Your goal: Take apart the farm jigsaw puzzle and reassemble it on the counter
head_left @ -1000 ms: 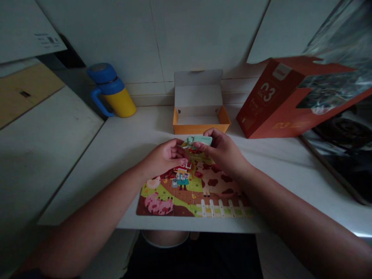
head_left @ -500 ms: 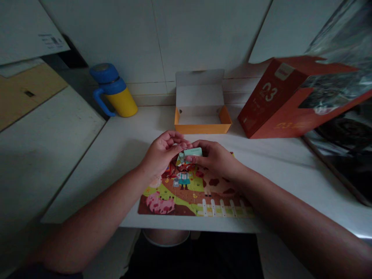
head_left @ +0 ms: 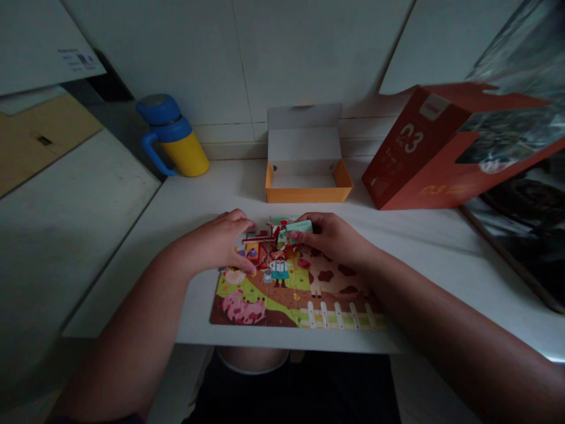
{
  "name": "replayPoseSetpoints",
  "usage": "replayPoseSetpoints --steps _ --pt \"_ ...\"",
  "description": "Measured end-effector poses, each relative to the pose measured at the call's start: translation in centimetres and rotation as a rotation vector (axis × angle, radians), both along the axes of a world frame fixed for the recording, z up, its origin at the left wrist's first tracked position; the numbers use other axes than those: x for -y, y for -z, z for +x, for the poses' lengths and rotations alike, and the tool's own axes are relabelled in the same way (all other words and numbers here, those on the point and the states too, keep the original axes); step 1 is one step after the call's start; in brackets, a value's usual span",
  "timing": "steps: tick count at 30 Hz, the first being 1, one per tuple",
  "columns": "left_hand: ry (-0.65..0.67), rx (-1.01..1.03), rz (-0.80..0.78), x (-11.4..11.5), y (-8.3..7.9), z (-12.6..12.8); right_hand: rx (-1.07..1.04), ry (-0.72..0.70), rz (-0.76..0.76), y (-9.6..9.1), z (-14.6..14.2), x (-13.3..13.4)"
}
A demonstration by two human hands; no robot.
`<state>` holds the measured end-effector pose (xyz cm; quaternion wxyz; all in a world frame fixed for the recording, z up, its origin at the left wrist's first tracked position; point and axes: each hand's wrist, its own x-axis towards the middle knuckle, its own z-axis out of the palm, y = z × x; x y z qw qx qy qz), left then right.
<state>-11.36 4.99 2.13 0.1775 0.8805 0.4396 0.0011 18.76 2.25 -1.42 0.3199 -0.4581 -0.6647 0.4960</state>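
Note:
A colourful farm jigsaw puzzle lies on the white counter near its front edge. My right hand pinches a pale green puzzle piece over the puzzle's top edge. My left hand rests on the puzzle's upper left corner, fingers curled down, thumb touching the picture. Nothing shows inside that hand.
An open orange and white carton stands behind the puzzle. A large red box lies at the right, a black cooktop beyond it. A yellow mug with a blue lid stands at the back left by the wall.
Both hands came down from in front of the carton to the puzzle. My left hand let go of the piece and moved left onto the puzzle's corner; the right kept the piece.

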Motion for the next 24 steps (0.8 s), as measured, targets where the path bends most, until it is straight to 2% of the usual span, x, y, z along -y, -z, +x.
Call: replayPoseSetpoints --steps 5,8,13,17,21,24 --pt "0.057 -0.010 -0.006 0.5 1.0 0.7 0.005 -0.015 0.001 0.0 0.1 -0.1" --pt "0.064 0.006 -0.037 0.5 1.0 1.0 -0.008 -0.032 -0.037 0.0 0.1 -0.1" --pt "-0.021 0.008 -0.097 0.9 0.1 1.6 -0.039 -0.052 -0.049 0.0 0.1 0.0" --pt "-0.113 0.081 -0.213 1.2 0.3 2.0 -0.039 -0.056 -0.048 0.0 0.1 0.0" --pt "-0.102 0.167 -0.316 1.0 0.7 2.4 -0.085 -0.069 -0.077 0.2 0.2 0.0" --pt "-0.060 0.186 -0.282 0.8 0.6 2.8 -0.130 -0.091 -0.097 0.2 0.3 0.1"
